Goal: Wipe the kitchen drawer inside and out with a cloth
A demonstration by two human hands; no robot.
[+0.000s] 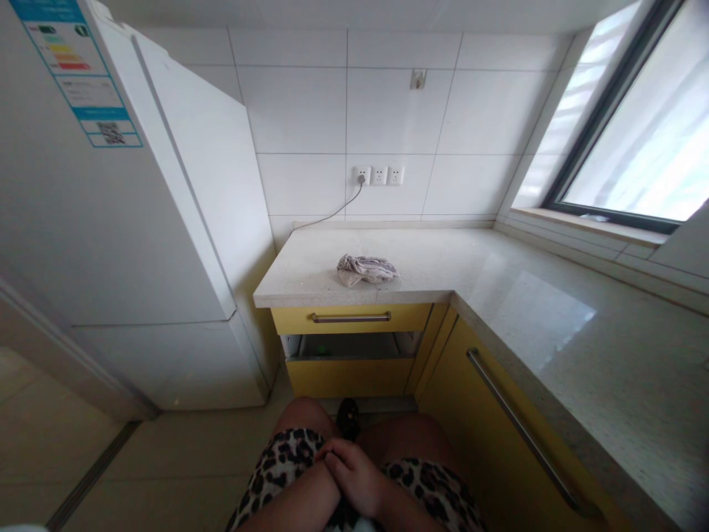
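Both arms rest crossed over my lap, on leopard-print fabric (pixel 293 458). My right hand (pixel 357 473) lies over my left wrist, its fingers curled around it. From the lower left comes my left forearm (pixel 304 502); the left hand itself is hidden beneath the right one, so its fingers do not show. In front of my knees is a yellow drawer unit. Its upper drawer (pixel 354 318) has a metal bar handle (pixel 351 318). The lower drawer (pixel 351 378) shows a dark gap above its front, with something small and green inside. A crumpled greyish cloth (pixel 368 270) lies on the counter.
A pale stone countertop (pixel 443 255) runs along the back and right. Below it on the right is a yellow cabinet door (pixel 465 399) with a long handle (pixel 526 428). A white fridge (pixel 166 222) stands left. Wall sockets (pixel 379 176) hold one plugged cord. A window (pixel 636 133) is at right.
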